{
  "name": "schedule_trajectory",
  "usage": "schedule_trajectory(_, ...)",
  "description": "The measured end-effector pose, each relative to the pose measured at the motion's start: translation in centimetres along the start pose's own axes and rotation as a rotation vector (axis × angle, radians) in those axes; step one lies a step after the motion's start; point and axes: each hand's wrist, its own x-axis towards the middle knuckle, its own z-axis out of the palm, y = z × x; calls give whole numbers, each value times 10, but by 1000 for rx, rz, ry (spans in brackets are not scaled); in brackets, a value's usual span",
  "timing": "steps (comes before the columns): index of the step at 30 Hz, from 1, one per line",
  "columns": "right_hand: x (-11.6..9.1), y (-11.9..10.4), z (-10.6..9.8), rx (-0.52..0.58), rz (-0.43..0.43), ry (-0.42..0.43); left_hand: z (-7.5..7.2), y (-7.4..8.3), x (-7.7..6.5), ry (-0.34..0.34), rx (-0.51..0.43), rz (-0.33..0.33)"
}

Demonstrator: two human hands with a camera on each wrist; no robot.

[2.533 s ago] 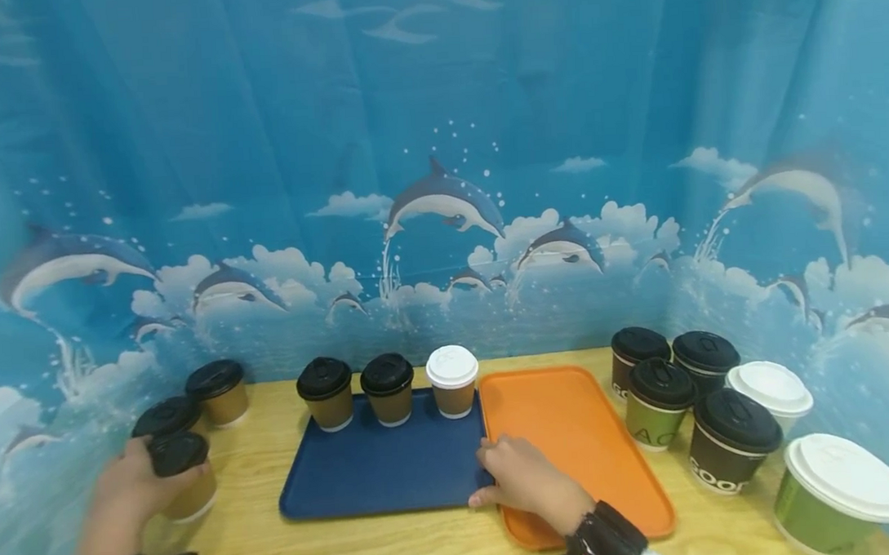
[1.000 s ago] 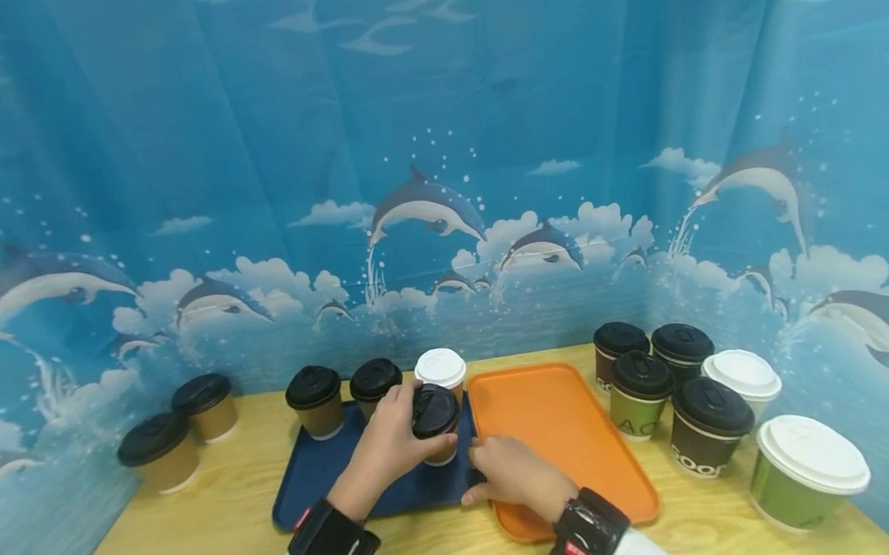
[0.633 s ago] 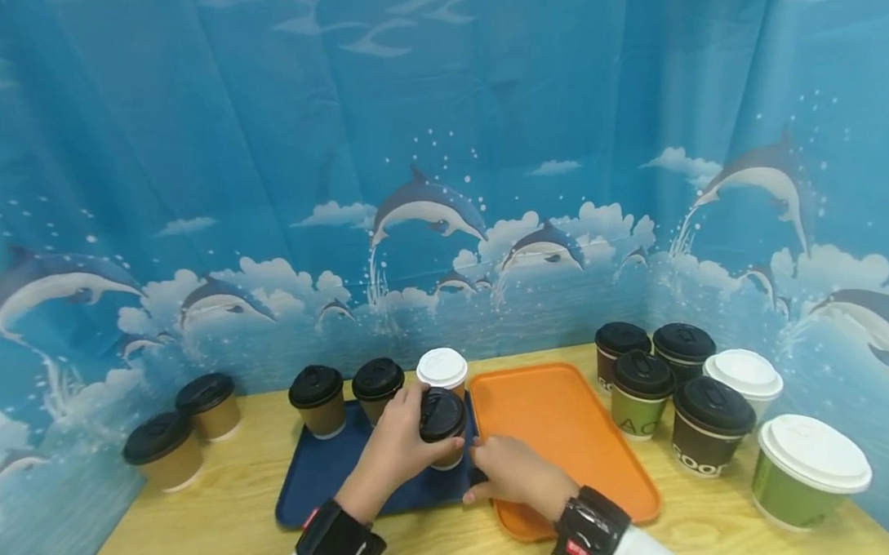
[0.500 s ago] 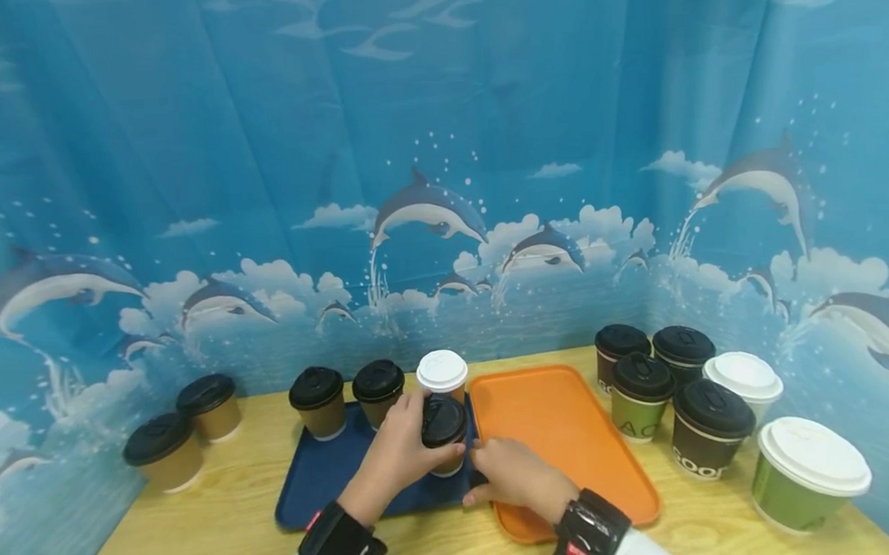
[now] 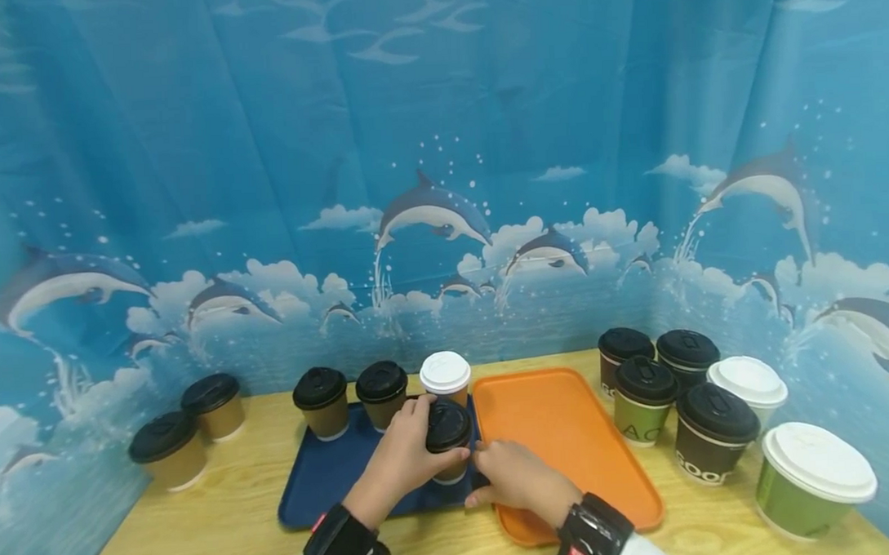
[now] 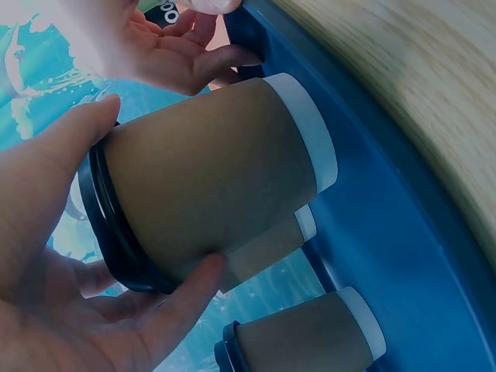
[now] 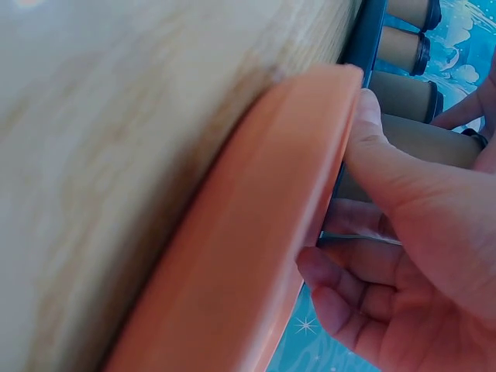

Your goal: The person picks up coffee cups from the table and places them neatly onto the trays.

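My left hand [image 5: 401, 455] holds a brown paper coffee cup [image 5: 449, 423] by its black lid and upper side, upright over the right part of the blue tray [image 5: 327, 482]. In the left wrist view, thumb and fingers reach around the cup [image 6: 209, 163]; whether its base touches the tray is unclear. My right hand [image 5: 521, 475] grips the blue tray's front right corner, beside the orange tray [image 5: 560, 429]. Behind the held cup stands a white-lidded cup [image 5: 445, 374], in a row with two black-lidded brown cups, one left [image 5: 321, 403] and one middle [image 5: 382, 394].
Two black-lidded brown cups [image 5: 168, 450] stand on the wooden table [image 5: 203, 531] at the left. Several cups, brown, green and dark, crowd the right side, including a large green one [image 5: 814, 481] with a white lid. A dolphin-print curtain [image 5: 440, 147] hangs behind.
My left hand has carried the brown cup from the table's left side to the blue tray, then drawn it slightly nearer. The right hand has stayed at the tray corner.
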Motion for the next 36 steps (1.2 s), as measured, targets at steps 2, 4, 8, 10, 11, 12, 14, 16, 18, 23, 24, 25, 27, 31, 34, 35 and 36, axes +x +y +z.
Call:
schedule_trajectory(2,0,0,1,5,-1,0,0,1,-2,5,0,3)
schedule_trajectory(4,1,0,2,5,0,2,1,1,-3,7,-2,8)
schedule_trajectory(8,1,0,5,7,-4,13,2,1,-5,10,1,9)
schedule_trajectory(10,1,0,5,14,-6,20,2,1,-5,10,2,8)
schedule_trajectory(11,1,0,5,19,-7,22,2,1,-5,10,3,6)
schedule_trajectory(12,1,0,5,22,-9,25,2,1,-6,10,3,5)
schedule_trajectory(14,1,0,5,31,-11,31,1,1,-6,12,4,5)
schedule_trajectory(16,1,0,6,38,-13,32,1,0,-6,11,4,6)
schedule_trajectory(18,1,-1,5,43,-14,34,1,0,-6,14,2,5)
schedule_trajectory(23,1,0,5,57,-24,47,0,-2,-7,23,-10,-10)
schedule_trajectory(24,1,0,5,66,-26,48,0,-3,-8,26,-13,-13)
schedule_trajectory(25,1,0,5,72,-31,52,-1,-3,-9,28,-13,-18)
schedule_trajectory(27,0,1,4,93,-40,58,-4,-4,-11,35,-12,-25)
schedule_trajectory(31,-2,4,2,127,-49,63,-13,-4,-16,73,-1,-16)
schedule_trajectory(34,-4,5,1,142,-46,65,-22,-6,-20,125,20,-13)
schedule_trajectory(35,-4,6,0,143,-46,66,-25,-7,-21,148,30,-13)
schedule_trajectory(36,-5,6,-1,143,-45,66,-28,-9,-22,172,39,-19)
